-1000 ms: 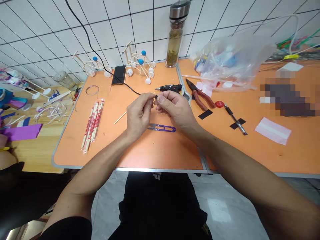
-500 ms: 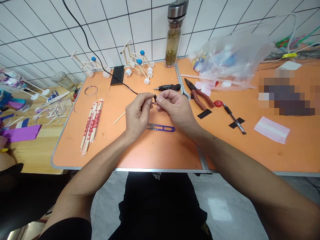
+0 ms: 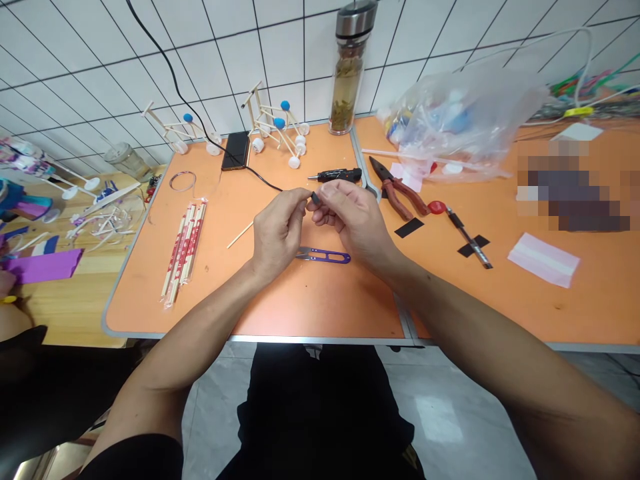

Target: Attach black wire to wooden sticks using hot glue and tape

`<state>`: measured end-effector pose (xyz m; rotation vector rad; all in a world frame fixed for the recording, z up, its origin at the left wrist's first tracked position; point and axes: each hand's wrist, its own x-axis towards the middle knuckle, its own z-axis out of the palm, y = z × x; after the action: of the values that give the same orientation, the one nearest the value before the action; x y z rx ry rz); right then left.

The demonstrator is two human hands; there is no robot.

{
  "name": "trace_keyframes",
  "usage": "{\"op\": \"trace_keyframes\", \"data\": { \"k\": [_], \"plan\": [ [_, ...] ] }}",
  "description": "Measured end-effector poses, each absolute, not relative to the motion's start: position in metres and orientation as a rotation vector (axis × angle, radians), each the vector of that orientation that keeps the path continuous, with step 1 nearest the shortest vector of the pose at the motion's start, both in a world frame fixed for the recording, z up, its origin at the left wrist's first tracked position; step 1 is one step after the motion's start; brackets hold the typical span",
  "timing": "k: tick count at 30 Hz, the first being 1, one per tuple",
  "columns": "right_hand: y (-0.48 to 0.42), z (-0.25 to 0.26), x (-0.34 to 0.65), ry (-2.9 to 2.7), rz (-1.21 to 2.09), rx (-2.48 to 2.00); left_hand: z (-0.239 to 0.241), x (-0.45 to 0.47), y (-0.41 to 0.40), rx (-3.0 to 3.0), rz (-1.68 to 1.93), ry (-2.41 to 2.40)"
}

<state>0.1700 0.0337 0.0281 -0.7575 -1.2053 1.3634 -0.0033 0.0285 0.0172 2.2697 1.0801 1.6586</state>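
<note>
My left hand [image 3: 277, 230] and my right hand [image 3: 353, 217] meet above the orange table [image 3: 300, 300], fingers pinched together on a small black piece [image 3: 315, 197] between the fingertips. What the piece is I cannot make out. Purple thread snips [image 3: 324, 255] lie on the table just below both hands. A loose wooden stick [image 3: 240, 235] lies left of my left hand.
Packets of chopsticks [image 3: 184, 248] lie at the left. A glue gun [image 3: 336, 175], red-handled pliers [image 3: 397, 190], black tape pieces [image 3: 409, 228], a utility knife [image 3: 469, 237] and a plastic bag [image 3: 463, 123] sit behind and right. Stick models [image 3: 275, 127], a phone [image 3: 236, 150] and a bottle [image 3: 347, 70] stand at the back.
Both hands stay in place. The fingertips have shifted slightly on the small black piece, turning it a little.
</note>
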Motion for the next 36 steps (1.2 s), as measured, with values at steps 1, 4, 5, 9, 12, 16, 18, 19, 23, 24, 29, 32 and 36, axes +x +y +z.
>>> {"op": "trace_keyframes", "data": {
  "k": [1,4,5,9,12,16,18,19,23,24,29,32,36],
  "plan": [
    [0.033,0.029,0.170,-1.214,1.357,-0.768,0.018,-0.004,0.028,2.283,1.642,1.102],
    [0.033,0.030,0.169,-1.232,1.335,-0.776,0.019,-0.004,0.028,2.280,1.619,1.136],
    [0.033,0.029,0.168,-1.235,1.327,-0.776,0.019,-0.004,0.028,2.273,1.617,1.137],
    [0.035,0.027,0.168,-1.243,1.305,-0.765,0.018,-0.004,0.027,2.246,1.624,1.156],
    [0.035,0.027,0.167,-1.244,1.293,-0.733,0.017,-0.002,0.026,2.189,1.647,1.158],
    [0.036,0.027,0.167,-1.261,1.267,-0.728,0.016,0.001,0.025,2.053,1.647,1.096],
    [0.036,0.028,0.168,-1.274,1.260,-0.735,0.015,0.002,0.025,1.974,1.621,1.095],
    [0.037,0.028,0.168,-1.278,1.258,-0.732,0.014,0.003,0.025,1.935,1.611,1.097],
    [0.038,0.026,0.168,-1.286,1.249,-0.717,0.011,0.006,0.026,1.812,1.608,1.064],
    [0.038,0.025,0.168,-1.288,1.243,-0.722,0.011,0.007,0.026,1.788,1.601,1.057],
    [0.039,0.024,0.169,-1.301,1.215,-0.741,0.014,0.009,0.025,1.654,1.561,1.013],
    [0.039,0.024,0.169,-1.310,1.214,-0.740,0.016,0.009,0.024,1.589,1.520,0.988],
    [0.040,0.024,0.170,-1.306,1.212,-0.728,0.017,0.008,0.026,1.538,1.486,0.947]
  ]
}}
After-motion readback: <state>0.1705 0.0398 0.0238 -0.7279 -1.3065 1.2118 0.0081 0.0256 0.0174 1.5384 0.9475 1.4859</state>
